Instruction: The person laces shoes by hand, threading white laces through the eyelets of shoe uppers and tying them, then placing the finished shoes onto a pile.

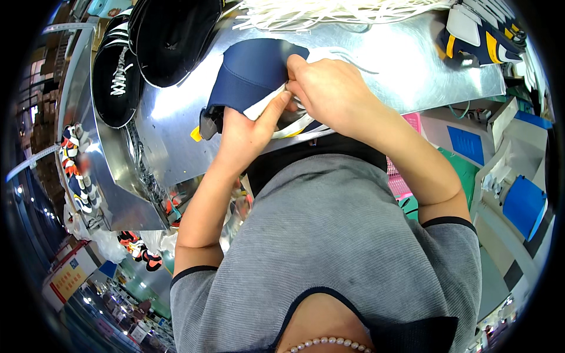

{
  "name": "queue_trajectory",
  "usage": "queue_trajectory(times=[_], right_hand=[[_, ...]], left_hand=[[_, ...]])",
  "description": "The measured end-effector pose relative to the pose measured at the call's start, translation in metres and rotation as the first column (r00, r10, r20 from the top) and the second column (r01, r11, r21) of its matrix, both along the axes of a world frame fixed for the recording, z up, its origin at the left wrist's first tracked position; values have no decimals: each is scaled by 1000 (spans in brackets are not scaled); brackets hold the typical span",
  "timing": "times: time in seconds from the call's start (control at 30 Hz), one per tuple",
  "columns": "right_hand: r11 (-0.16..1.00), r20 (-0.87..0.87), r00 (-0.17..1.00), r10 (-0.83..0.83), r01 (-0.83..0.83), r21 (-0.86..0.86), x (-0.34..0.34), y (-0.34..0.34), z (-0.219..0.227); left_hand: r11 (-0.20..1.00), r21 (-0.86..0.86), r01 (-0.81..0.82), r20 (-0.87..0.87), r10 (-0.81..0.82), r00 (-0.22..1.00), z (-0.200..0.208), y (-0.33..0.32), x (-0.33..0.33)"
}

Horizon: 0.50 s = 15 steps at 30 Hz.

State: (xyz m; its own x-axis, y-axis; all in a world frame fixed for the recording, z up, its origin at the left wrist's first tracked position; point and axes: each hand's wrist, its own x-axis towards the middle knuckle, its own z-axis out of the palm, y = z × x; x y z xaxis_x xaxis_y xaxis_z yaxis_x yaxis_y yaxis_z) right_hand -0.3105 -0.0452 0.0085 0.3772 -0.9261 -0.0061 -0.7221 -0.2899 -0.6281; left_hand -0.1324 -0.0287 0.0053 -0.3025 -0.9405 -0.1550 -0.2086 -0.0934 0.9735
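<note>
A navy shoe upper (253, 70) with white and yellow parts is held over the near edge of the metal table. My left hand (244, 132) is closed round its lower left side, thumb pressed along the white edge. From the right, my right hand (326, 91) pinches at the white lacing area, its fingertips close to my left thumb. A white shoelace (347, 54) trails out on the table behind my right hand. My fingers hide the exact spot where the lace meets the upper.
A heap of white shoelaces (335, 13) lies along the table's far side. Several navy, white and yellow shoe uppers (485, 38) are stacked at the far right. Two black rounded containers (170, 44) stand at the far left. Below right are a pink basket (398, 176) and cartons (465, 141).
</note>
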Motion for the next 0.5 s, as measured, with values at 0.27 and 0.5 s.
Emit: queue_trajectory(times=[0.27,0.5], right_hand=[[947,462,852,-248,314,-71,-27,-17,-22],[907,351,914,-204,311,-283,2,-11,-56]], left_hand=[[938,346,15,-8,-13,1000,4,-26,20],[952,243,-187,151,153,977,5,-33,0]])
